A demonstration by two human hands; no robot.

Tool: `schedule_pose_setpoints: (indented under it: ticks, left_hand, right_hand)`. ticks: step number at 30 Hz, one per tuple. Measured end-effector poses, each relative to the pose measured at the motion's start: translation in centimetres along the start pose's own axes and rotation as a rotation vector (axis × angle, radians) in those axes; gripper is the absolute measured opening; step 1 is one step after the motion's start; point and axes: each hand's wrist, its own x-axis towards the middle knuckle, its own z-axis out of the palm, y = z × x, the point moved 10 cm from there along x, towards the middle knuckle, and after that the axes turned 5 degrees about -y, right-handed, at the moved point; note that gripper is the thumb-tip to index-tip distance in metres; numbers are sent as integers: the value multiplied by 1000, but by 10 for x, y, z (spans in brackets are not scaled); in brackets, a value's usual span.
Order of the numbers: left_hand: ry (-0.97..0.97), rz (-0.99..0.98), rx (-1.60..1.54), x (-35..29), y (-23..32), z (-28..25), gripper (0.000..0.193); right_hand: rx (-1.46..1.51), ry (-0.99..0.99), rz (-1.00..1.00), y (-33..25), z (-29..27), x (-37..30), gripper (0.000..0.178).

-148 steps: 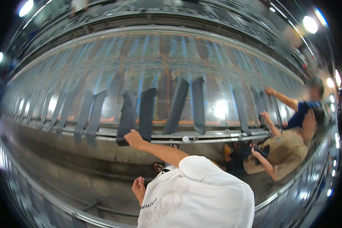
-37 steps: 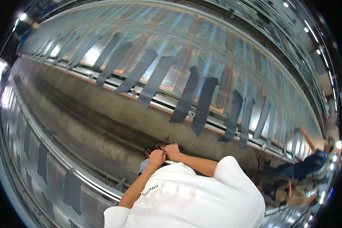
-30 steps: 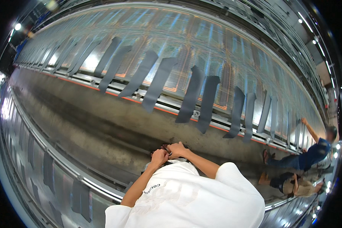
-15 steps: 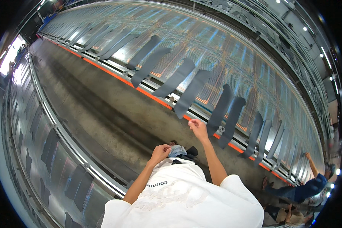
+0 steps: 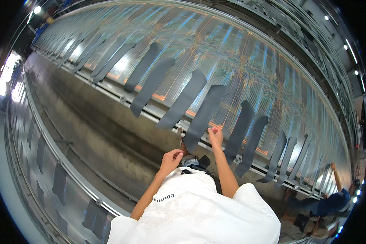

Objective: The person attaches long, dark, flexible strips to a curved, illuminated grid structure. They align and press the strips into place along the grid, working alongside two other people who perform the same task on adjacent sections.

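Beyond the right hand (image 5: 216, 138), long table (image 5: 215, 44): It is stretching far out to both sides, and orange and blue lines are running over its shiny top.
Second table (image 5: 75, 203): It is standing behind the left hand (image 5: 171, 160), well apart from it, and more grey pieces are lying on it.
Floor (image 5: 110, 126): It is showing past the left hand, between the two tables.
Person in blue (image 5: 331, 203): Far to the right of the right hand, this person is holding an arm out over the long table.
Near strip (image 5: 205, 116): This grey strip is lying just left of the right hand, tilted, and its bottom end is hanging over the table edge.
Next strip (image 5: 240, 130): It is hanging the same way, just right of the right hand.
Strip feel: The near strip is looking light, soft and bendy, so it is probably flopping easily and not snapping. Slippery or not, I cannot tell.
Strip grip: The loose bottom end is seeming best, with thumb and finger pinching a corner.
Left hand: It is holding its fingers loosely curled, low, and nothing is showing in it.
Right hand: Its thumb and fingertips are pinching close together. I cannot tell if they are touching the near strip or holding something tiny.
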Motion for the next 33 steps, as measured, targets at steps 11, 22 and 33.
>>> schedule_pose_setpoints:
  ticks: [11,22,33]
  left_hand:
    - [260,38,658,213,-7,-93,37]
    - [-213,-249,47,247,23,-44,29]
    - [-750,-937,-1338,327,60,-11,63]
  right_hand:
    - [38,-142,-23,-104,50,9,24]
    - [655,-501,618,-143,118,-9,50]
    - [601,-449,277,-326,116,-34,16]
